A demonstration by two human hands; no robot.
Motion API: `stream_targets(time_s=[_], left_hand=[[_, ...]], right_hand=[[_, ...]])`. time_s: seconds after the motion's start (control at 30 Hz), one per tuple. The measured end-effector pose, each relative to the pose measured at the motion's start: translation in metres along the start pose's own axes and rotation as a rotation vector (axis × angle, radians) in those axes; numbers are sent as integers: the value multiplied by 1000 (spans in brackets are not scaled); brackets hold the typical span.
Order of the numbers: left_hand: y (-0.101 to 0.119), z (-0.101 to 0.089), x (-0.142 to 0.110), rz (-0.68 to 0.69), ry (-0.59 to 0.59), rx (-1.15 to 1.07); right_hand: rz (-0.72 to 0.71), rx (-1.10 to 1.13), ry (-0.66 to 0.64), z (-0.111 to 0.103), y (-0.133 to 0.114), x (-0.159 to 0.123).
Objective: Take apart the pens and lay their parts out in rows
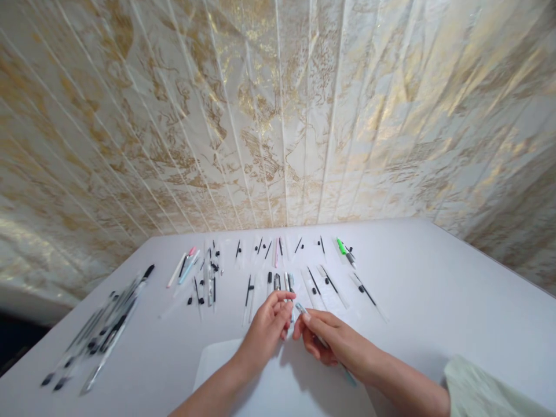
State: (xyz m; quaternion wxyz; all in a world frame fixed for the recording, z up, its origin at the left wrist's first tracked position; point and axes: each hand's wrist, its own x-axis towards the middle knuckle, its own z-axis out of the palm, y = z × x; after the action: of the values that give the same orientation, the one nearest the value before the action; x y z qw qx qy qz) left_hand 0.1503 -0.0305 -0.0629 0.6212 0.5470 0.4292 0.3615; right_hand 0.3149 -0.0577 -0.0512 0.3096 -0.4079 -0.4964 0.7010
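My right hand (328, 339) is closed around a slim pen with pale blue ends (300, 307). One end points up toward my left hand, and the other sticks out below my palm. My left hand (270, 324) faces it a small gap away, fingers curled and thumb drawn in toward them. Whatever the left fingers pinch, if anything, is too small to make out. Just beyond the hands lie a black pen cap (270, 278) and a silver-and-black pen part (277, 282). Under both hands is a white board or sheet (221, 362).
Rows of pen parts, clear barrels, black refills (314, 279) and small caps spread across the white table (434, 301). A green marker (341, 246) lies at the back right, a pink-ended pen (191, 251) at the back left. Several pens form a pile (115, 330) on the left. A gold-patterned curtain (278, 116) hangs behind.
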Motion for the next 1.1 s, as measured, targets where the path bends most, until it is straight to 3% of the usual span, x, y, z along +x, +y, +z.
stream_targets(time_s=[0.1, 0.33, 1.0, 1.1], left_hand=[[-5, 3, -3, 0, -51, -20], [-5, 11, -8, 39, 3, -29], [4, 14, -14, 60, -39, -81], [7, 8, -10, 71, 40, -52]], right_hand=[[40, -11, -35, 4, 3, -1], [97, 30, 19, 7, -1, -3], [21, 61, 1, 10, 4, -3], [37, 41, 14, 9, 3, -2]])
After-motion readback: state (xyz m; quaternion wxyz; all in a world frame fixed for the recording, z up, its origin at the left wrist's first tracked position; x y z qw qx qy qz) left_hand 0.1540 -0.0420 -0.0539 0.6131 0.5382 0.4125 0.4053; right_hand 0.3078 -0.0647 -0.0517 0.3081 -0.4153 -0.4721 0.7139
